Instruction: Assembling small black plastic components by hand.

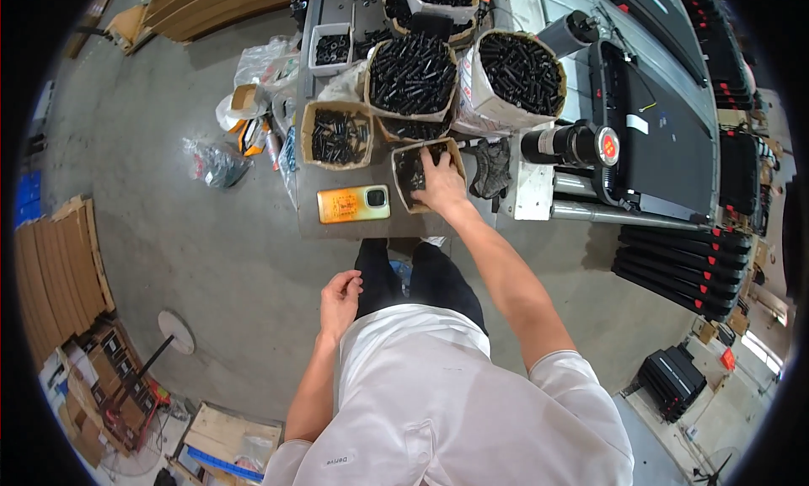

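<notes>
My right hand [443, 184] reaches into a small cardboard box [408, 206] of dark small parts at the table's near edge. Its thumb and fingers are apart, the tips down among the parts. Low beside my left thigh, my left hand [340, 296] is closed, fingers curled to the thumb; whatever it may hold is too small to make out. To the left of that box lies a phone in an orange and yellow case [353, 204]. Behind the phone stands a cardboard box [370, 154] of short black and brass-coloured pieces.
Farther back are a box of black cylindrical parts [413, 77], a white sack of similar parts [518, 75] and a white bin [329, 50]. A dark cloth [491, 168] and a black bottle [569, 144] sit right. Plastic bags [217, 162] lie on the floor left.
</notes>
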Action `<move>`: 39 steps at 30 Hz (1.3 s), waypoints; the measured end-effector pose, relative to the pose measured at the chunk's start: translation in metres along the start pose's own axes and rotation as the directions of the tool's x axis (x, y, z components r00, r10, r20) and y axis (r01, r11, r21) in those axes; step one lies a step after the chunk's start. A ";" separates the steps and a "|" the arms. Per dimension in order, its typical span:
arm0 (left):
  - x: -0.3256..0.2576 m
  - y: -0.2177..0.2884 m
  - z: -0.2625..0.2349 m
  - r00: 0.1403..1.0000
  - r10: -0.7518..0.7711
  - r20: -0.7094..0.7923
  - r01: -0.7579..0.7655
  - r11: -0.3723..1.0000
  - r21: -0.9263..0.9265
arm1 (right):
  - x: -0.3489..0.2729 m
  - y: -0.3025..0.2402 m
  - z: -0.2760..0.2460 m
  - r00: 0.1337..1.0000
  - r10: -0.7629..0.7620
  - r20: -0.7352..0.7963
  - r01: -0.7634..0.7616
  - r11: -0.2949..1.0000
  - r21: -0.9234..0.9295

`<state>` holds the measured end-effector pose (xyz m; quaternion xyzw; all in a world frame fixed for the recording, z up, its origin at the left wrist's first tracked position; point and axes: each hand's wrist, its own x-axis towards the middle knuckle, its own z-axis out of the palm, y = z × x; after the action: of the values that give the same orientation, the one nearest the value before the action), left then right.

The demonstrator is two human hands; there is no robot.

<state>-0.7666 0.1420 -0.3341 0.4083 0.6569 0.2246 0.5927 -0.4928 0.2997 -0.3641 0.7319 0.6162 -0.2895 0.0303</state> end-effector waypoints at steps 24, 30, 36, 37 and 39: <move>0.127 -0.159 -0.025 0.606 -0.239 0.759 -0.327 0.795 0.511 | -0.035 -0.014 0.007 0.911 0.020 -0.411 0.143 0.921 0.362; 0.146 -0.310 0.095 0.494 -0.522 0.695 -0.488 0.495 0.719 | -0.021 0.008 0.016 0.928 -0.108 -0.356 0.128 0.991 0.033; 0.153 -0.411 0.153 0.620 -0.309 0.722 -0.605 0.398 0.690 | 0.011 0.010 -0.002 0.978 -0.209 -0.024 0.209 0.978 -0.004; 0.160 -0.409 0.168 0.591 -0.285 0.755 -0.641 0.402 0.654 | 0.015 0.009 -0.005 0.980 -0.196 0.020 0.196 0.980 -0.037; 0.167 -0.422 0.175 0.555 -0.272 0.786 -0.683 0.391 0.617 | 0.018 0.004 0.000 0.954 -0.292 0.066 0.299 0.918 -0.260</move>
<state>-0.7061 0.0043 -0.7971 0.7992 0.2556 -0.2883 0.4613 -0.4877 0.3147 -0.3740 0.6159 0.7523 -0.2146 0.0928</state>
